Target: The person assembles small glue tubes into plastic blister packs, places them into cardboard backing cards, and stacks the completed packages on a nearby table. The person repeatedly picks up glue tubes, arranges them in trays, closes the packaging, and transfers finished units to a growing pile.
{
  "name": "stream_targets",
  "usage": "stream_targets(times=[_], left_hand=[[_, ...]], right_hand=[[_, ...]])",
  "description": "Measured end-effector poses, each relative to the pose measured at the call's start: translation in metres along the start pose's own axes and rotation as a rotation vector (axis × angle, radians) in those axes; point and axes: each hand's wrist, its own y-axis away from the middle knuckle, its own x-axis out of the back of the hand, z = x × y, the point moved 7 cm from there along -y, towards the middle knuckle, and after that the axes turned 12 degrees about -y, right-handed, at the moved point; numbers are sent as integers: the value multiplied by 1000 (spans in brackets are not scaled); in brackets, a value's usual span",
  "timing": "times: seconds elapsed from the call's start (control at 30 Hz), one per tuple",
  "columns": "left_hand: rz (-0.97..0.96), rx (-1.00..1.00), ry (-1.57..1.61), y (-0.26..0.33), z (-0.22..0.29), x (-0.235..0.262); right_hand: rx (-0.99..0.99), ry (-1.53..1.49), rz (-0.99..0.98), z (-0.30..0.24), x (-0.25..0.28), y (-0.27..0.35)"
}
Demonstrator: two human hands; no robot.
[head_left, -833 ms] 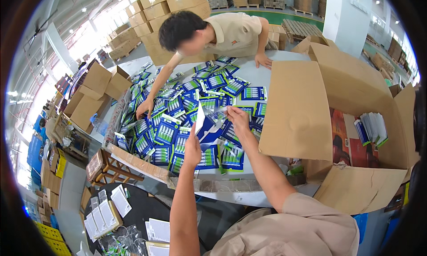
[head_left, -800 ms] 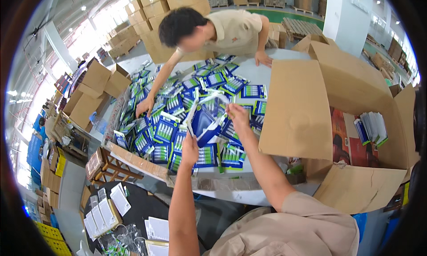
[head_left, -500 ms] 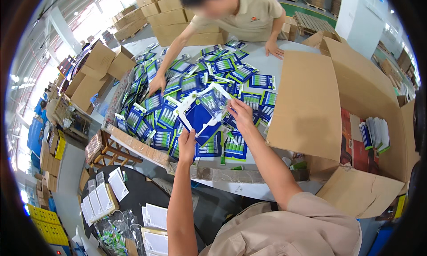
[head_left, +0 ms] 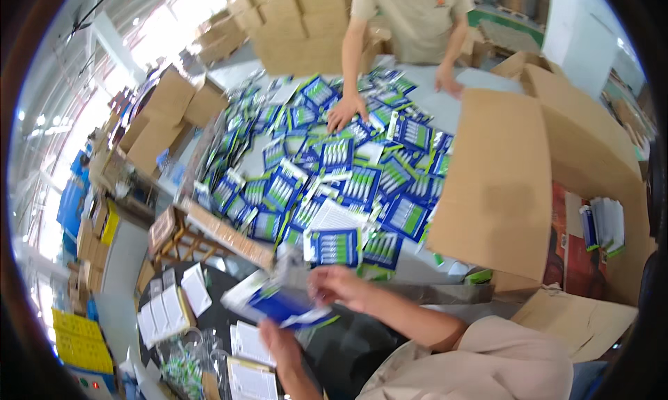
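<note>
holding a blue-and-white blister pack (head_left: 285, 301) below the table edge, i see it blurred and tilted between my two hands. my left hand (head_left: 280, 346) sits under its lower edge, fingers closed up against it; my right hand (head_left: 339, 286) pinches its upper right corner, fingers curled over the top. the hands are set a little apart, each clamped on the same pack. the pack hangs over the dark floor area, just in front of the grey table (head_left: 459, 108). on the table lies a heap of blue blister packs (head_left: 327, 170) with green-and-white contents, overlapping and pointing every way; the nearest of them lies just above my right hand. to the right stands a large open cardboard box (head_left: 501, 191), its flap raised against the heap, with a few packs (head_left: 602, 222) upright inside. across the table a co-worker's hand (head_left: 346, 111) rests flat on the heap, the other hand (head_left: 449, 83) on the bare tabletop. white printed sheets (head_left: 174, 302) lie lower left, and brown cartons (head_left: 167, 115) stack at left.
</note>
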Motion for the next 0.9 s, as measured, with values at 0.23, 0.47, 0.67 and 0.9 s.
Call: stream_targets(times=[0.23, 0.47, 0.67, 0.9], left_hand=[[82, -50, -726, 92, 22, 45], [-390, -341, -578, 175, 26, -29], [-690, -549, -719, 256, 34, -89], [-982, -960, -650, 336, 50, -164]], right_hand=[[377, 561, -141, 28, -51, 43], [400, 1066, 234, 49, 8, 183], [571, 935, 41, 54, -21, 312], [784, 973, 228, 32, -24, 480]])
